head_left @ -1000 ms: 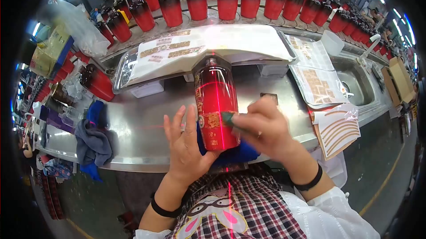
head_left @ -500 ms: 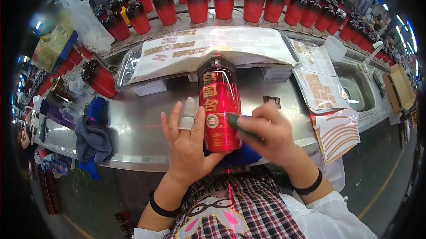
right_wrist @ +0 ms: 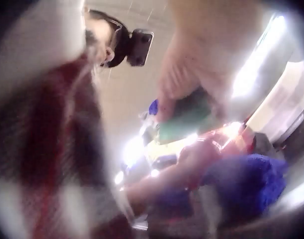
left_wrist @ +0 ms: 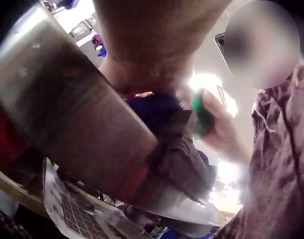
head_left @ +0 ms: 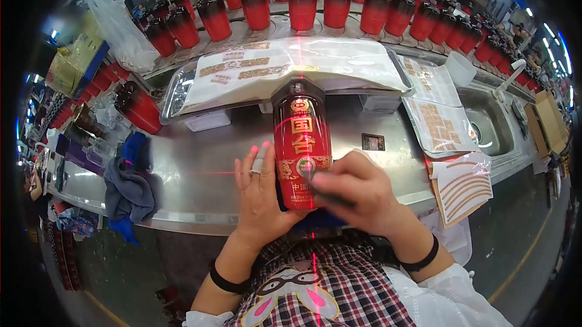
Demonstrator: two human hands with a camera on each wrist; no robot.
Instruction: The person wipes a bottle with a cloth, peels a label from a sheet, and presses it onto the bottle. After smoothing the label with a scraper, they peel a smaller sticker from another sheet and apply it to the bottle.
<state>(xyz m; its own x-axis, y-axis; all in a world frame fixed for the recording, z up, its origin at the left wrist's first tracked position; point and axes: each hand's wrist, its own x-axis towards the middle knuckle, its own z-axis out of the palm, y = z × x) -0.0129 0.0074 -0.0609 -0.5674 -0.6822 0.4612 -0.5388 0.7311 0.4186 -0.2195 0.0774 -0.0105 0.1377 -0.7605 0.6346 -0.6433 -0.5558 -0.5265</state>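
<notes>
Red btl [head_left: 301,130], gold lettering up, lies at the center of my head cam view, neck pointing away from the person at the tray edge, a blue cloth [right_wrist: 249,181] under its near end. The R hand [head_left: 367,190] grasps a green tool [head_left: 332,196], its tip at the round emblem on the btl's lower front. The L hand [head_left: 257,205], not clenched, rests w/ extended fingers along the btl's L side, thumb end hidden by the base; one finger wears a whitish cover [head_left: 259,162].

Just beyond, I have a metal tray [head_left: 171,91] w/ white sheets [head_left: 339,57], some gold-printed. To the R on the metal table [head_left: 194,196]: a small dark card [head_left: 373,142], then a paper w/ curved gold strips [head_left: 464,184] and a sink [head_left: 490,122]. To the L: a gray cloth [head_left: 130,190] and a second red-and-black btl [head_left: 138,108]. Behind the tray, more btls [head_left: 302,8] stand in a curved line. My wrist cams are blurry; the L one also shows green in the R hand's grip.
</notes>
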